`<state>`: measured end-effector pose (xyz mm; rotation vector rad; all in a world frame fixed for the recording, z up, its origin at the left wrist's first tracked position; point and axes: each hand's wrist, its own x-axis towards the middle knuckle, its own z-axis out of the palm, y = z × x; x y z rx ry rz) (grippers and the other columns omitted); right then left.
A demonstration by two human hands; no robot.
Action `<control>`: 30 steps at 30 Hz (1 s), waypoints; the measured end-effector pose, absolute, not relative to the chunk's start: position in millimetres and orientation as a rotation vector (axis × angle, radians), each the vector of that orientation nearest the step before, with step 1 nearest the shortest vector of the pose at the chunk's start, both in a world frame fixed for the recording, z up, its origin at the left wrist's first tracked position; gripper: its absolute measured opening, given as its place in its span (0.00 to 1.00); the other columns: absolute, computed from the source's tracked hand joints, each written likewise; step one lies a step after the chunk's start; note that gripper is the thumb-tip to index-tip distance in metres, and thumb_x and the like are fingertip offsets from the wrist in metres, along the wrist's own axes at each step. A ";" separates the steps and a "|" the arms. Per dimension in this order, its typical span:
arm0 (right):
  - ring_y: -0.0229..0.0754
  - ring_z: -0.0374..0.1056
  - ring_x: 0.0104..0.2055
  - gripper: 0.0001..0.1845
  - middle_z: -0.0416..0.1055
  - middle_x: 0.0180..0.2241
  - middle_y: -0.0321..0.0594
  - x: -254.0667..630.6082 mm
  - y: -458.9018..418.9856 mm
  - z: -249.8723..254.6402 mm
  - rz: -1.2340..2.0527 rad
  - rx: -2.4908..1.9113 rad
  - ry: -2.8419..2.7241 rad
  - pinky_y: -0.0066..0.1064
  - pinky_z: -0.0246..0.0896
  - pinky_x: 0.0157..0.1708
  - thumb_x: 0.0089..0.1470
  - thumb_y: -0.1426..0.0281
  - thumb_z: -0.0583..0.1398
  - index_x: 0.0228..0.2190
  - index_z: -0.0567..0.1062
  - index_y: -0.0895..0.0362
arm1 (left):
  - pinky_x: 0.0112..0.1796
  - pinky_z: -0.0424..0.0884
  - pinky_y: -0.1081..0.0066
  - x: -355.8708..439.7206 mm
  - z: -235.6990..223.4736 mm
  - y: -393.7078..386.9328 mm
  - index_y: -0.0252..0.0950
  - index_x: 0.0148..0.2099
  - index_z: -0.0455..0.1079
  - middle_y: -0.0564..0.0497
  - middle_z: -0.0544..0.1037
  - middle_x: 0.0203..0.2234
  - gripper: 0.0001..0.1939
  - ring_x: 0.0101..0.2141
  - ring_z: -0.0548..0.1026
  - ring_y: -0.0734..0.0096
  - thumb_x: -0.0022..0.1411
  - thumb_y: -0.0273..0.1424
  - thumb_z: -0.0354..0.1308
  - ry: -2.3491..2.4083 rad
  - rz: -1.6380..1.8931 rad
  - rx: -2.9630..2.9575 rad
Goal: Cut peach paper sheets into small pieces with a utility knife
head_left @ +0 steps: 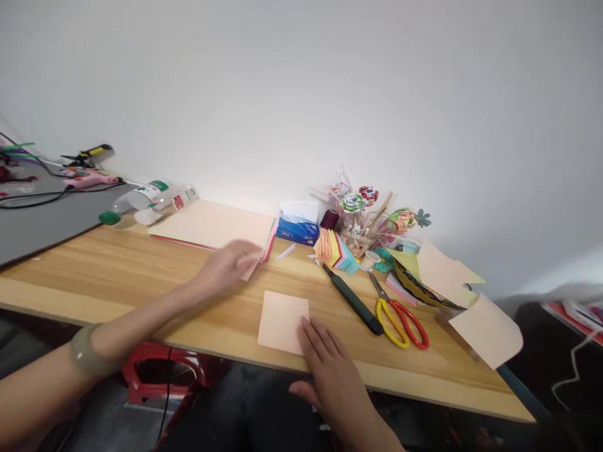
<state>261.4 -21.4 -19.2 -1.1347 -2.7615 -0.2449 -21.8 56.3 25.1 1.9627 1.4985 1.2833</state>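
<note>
Two hands: right [330, 370] on peach sheet [281, 321], left [228, 265] perhaps on paper stack [214, 225].

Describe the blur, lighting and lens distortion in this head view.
Head view: the left hand is motion-blurred over the paper stack; the right hand on the peach square is sharper; light is soft and even, shadows faint; the table edge bows from wide-angle distortion.

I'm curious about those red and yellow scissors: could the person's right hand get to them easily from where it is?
Probably yes. The right hand rests flat on the peach paper square, and the scissors lie just to its right on bare table. Only the dark green utility knife lies between, low enough to reach over.
</note>
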 end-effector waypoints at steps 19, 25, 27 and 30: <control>0.41 0.71 0.35 0.12 0.77 0.32 0.39 258.3 -40.3 2.0 0.324 -1.143 -2.198 0.31 0.66 0.35 0.58 0.69 0.52 0.34 0.76 0.53 | 0.37 0.71 0.72 8.2 -0.4 -35.5 0.39 0.38 0.77 0.49 0.81 0.32 0.13 0.34 0.78 0.66 0.62 0.33 0.51 1.132 0.955 2.100; 0.36 0.63 0.22 0.20 0.66 0.17 0.33 243.6 -35.8 31.3 0.988 -1.332 -1.729 0.25 0.57 0.22 0.52 0.56 0.56 0.17 0.70 0.56 | 0.26 0.65 0.75 19.6 16.4 -26.2 0.35 0.38 0.70 0.56 0.74 0.20 0.18 0.23 0.71 0.72 0.47 0.40 0.64 1.035 1.030 1.248; 0.36 0.61 0.22 0.20 0.64 0.17 0.33 243.4 -33.2 34.1 1.033 -1.322 -1.643 0.25 0.56 0.23 0.49 0.54 0.57 0.16 0.69 0.56 | 0.27 0.65 0.74 22.7 21.3 -24.0 0.35 0.35 0.69 0.55 0.74 0.20 0.18 0.23 0.71 0.72 0.44 0.39 0.65 0.993 0.983 1.154; 0.36 0.60 0.22 0.21 0.65 0.17 0.34 245.0 -29.1 32.4 1.061 -1.319 -1.593 0.26 0.56 0.23 0.47 0.53 0.59 0.16 0.70 0.56 | 0.25 0.63 0.74 24.9 29.6 -22.8 0.35 0.26 0.69 0.54 0.74 0.19 0.15 0.22 0.70 0.73 0.41 0.40 0.66 1.076 0.993 1.128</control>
